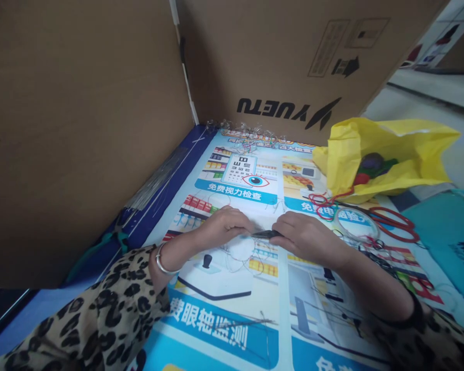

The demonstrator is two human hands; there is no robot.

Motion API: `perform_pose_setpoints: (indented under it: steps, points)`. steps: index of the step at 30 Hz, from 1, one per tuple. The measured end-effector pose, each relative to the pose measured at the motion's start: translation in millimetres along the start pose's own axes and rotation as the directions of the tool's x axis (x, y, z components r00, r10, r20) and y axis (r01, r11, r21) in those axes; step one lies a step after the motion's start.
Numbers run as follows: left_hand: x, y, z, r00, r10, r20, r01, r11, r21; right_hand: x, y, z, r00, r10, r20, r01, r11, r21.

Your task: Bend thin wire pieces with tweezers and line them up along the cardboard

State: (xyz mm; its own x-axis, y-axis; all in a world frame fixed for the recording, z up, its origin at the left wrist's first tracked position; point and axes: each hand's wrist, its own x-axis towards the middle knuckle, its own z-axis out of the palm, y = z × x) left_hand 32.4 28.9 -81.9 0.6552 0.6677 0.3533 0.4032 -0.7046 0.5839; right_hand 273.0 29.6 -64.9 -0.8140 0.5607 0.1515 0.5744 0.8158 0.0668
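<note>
Leopard-print sleeves lie nearest the camera, at eight and four o'clock from the small dark pointed tool in the middle of the printed sheet. The right hand is closed around this tool, which points to nine o'clock. At its tip, the left hand has its fingers drawn together, apparently pinching thin wire; the strand between them is too fine to confirm. The step seems to be working the wire with the tool, and what follows likely calls for a steady pinch and small turns. At two o'clock a yellow bag gapes, holding dark purple, red and green bundles. Red-handled scissors lie at three o'clock.
</note>
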Motion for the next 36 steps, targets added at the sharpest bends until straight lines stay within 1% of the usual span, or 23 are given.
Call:
perform_pose_setpoints:
  steps: [4,9,13,16,21,26,28,31,33,36]
  points:
    - [0,0,-0.7,0.999,0.034,0.001,-0.034,0.998,-0.055,1,-1,-1,1.0,-0.021,0.015,0.02,0.999,0.044]
    - [1,2,-0.5,0.997,0.072,0.007,-0.071,0.993,-0.093,1,-3,1,0.998,-0.059,-0.006,0.059,0.995,0.08]
    - [1,3,0.0,0.994,0.104,0.021,-0.102,0.991,-0.081,1,-4,3,0.997,-0.079,-0.004,0.079,0.993,0.083]
    - [2,3,-0.2,0.994,0.103,0.033,-0.101,0.993,-0.066,2,-5,4,0.997,-0.071,0.013,0.07,0.996,0.061]
    - [0,1,1.7,0.998,0.026,0.061,-0.027,0.999,0.018,3,-14,3,1.0,-0.016,-0.006,0.016,0.999,-0.035]
    - [-2,-1,6.4,1.0,0.001,0.01,-0.001,0.996,0.087,5,-31,2,0.994,0.11,0.003,-0.109,0.987,-0.115]
    - [-2,-1,6.9,1.0,-0.016,0.011,0.015,0.996,0.09,5,-35,2,0.99,0.144,0.005,-0.142,0.98,-0.137]
    - [-2,-1,5.6,0.998,-0.058,0.02,0.057,0.997,0.043,5,-32,3,0.988,0.151,0.022,-0.147,0.981,-0.129]
    - [-1,-2,4.2,0.995,-0.104,0.011,0.104,0.994,-0.032,4,-25,2,0.987,0.152,0.05,-0.148,0.985,-0.089]
    - [-1,-3,2.2,0.984,-0.18,0.013,0.179,0.967,-0.179,3,-15,0,0.979,0.183,0.094,-0.184,0.983,0.007]
